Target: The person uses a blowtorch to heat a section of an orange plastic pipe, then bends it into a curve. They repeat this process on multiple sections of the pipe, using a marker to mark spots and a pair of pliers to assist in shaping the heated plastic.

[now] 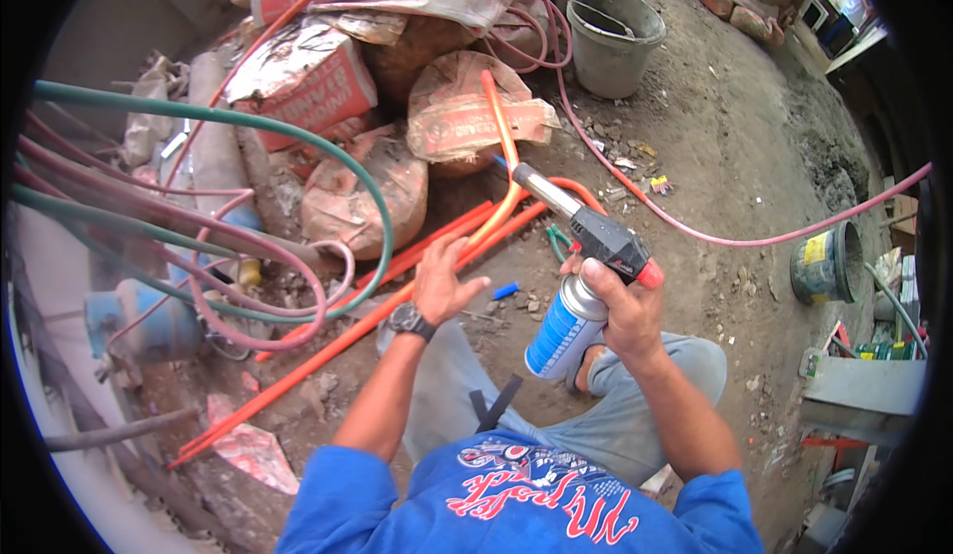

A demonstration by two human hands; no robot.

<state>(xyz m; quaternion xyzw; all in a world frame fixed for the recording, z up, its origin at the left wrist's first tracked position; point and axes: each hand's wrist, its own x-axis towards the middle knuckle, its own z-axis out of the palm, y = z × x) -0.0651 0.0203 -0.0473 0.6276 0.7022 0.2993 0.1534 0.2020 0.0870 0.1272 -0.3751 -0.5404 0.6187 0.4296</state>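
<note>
My right hand point(629, 308) grips a blowtorch point(608, 242), its fingers wrapped round the neck above a blue and white gas canister point(566, 328). The metal nozzle points up and left at a bent orange plastic pipe point(504, 142), and a small bluish streak shows at its tip. My left hand point(442, 284), with a watch on the wrist, lies over the lower part of the orange pipes, fingers stretched and thumb apart; whether its fingertips touch a pipe I cannot tell. Below the torch head on the ground are green-handled pliers point(558, 243), partly hidden. A blue marker-like piece point(506, 291) lies between my hands.
Straight orange pipes point(342, 344) run to the lower left. Coiled green hose point(382, 218) and pink hose point(685, 224) loop at the left and across the ground. Dusty paper sacks point(365, 192) are piled ahead. A grey bucket point(615, 53) and a dark bucket point(826, 264) stand farther off.
</note>
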